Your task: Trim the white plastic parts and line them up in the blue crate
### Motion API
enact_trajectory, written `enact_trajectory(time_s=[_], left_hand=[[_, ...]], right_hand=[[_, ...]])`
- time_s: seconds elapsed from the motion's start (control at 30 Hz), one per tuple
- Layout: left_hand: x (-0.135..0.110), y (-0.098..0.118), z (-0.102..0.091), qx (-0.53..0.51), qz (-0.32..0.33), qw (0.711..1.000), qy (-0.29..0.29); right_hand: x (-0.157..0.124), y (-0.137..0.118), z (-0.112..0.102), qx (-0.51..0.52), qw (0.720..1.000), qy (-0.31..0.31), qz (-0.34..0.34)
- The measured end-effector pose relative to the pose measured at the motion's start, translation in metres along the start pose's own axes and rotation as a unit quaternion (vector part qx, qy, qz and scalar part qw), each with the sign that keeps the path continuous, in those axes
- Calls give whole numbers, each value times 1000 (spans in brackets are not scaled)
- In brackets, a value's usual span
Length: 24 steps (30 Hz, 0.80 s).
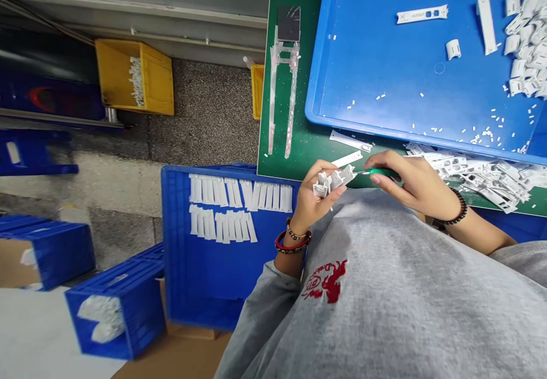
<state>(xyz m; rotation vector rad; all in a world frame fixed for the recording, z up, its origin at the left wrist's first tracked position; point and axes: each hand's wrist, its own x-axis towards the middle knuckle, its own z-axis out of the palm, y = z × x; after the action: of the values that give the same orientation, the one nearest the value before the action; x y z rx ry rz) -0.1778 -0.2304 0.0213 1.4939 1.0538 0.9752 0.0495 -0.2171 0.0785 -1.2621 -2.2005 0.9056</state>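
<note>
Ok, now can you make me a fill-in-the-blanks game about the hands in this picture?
The tool in the right hand has a ____ handle.
The left hand holds a bunch of ____ plastic parts.
The hand wearing the dark beaded bracelet is the ____ one.
Small scraps lie in a ____ tray.

Missing words: green, white, right, blue.
</note>
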Motion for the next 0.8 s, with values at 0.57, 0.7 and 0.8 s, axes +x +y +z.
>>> enact_trajectory(time_s=[0.57, 0.7, 0.8], left_hand=[[1, 5, 0, -9, 71, 997, -19], [2, 4, 0, -4, 84, 996, -16], [2, 3, -2, 4, 94, 995, -15]], right_hand=[[-4, -11, 7, -13, 991, 133, -8], [-2, -12, 3, -11, 996, 91, -7], [-1, -8, 3, -70, 992, 102, 29]])
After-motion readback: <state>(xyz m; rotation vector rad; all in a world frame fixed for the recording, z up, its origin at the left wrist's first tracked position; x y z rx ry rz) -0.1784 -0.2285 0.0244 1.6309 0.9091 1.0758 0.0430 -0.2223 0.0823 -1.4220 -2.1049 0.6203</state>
